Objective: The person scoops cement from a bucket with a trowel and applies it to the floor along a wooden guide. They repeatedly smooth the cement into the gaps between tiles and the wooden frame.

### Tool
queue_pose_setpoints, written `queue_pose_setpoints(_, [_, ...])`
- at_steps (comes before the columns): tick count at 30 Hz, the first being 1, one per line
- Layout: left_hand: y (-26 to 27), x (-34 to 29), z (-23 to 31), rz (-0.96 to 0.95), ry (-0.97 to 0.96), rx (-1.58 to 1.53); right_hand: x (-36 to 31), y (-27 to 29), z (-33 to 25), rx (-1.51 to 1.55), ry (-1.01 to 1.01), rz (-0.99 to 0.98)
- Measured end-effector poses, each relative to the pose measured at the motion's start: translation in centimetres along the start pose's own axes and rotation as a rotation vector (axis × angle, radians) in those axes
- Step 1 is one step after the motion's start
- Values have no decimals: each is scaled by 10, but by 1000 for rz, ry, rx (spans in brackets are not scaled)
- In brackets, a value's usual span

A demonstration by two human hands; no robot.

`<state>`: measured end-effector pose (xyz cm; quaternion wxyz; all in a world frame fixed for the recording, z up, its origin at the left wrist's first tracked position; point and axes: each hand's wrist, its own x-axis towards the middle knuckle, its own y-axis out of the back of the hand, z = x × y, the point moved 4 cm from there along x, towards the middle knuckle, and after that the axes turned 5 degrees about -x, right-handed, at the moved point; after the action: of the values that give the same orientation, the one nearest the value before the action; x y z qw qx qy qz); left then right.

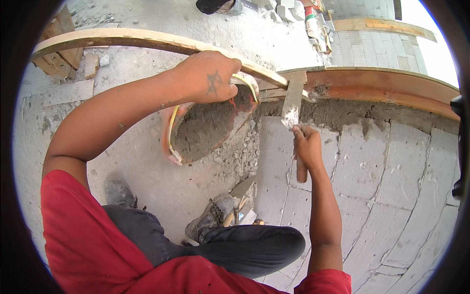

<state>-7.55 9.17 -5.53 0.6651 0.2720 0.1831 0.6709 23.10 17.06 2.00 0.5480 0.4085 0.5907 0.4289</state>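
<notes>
My left hand (210, 76) is closed on the upper rim of a mortar pan (172, 125), a pale reddish, worn basin with a yellow edge. Grey mortar (203, 127) lies inside it, and the pan looks tilted. My fingers hide part of the rim. In my right hand (307, 144) is a trowel (293, 98) with a long flat blade and a brown handle, its blade pointing away from me. Whitish mortar clings to the blade near my fingers. The blade's far end overlaps the end of a long wooden strip (147, 36) and the reddish-brown board (372, 88).
Pale grey block masonry (362, 166) fills the right, with a wet mortar band (338, 110) along the board. Rubble (240, 159) lies beside the pan. My shoes (210, 215) are below. Wooden boards (61, 44) stand far left; broken blocks (289, 10) lie at the back.
</notes>
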Motion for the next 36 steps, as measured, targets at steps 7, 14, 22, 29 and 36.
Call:
queue_pose_setpoints(7, [0,-2,-1,-25,57,-2,-35,61,2,667,359,803])
queue_pose_setpoints(14, [0,-2,0,-23,60,47,1,-5,37,38,236,298])
queue_pose_setpoints(22, [-2,-2,0,-3,47,47,-33,30,24,91,84,323])
queue_pose_setpoints(29, [-4,0,-1,13,19,72,-44,57,-10,856,398,1019])
queue_pose_setpoints(36, [-3,-5,-4,-16,61,40,-25,54,9,455,177,447])
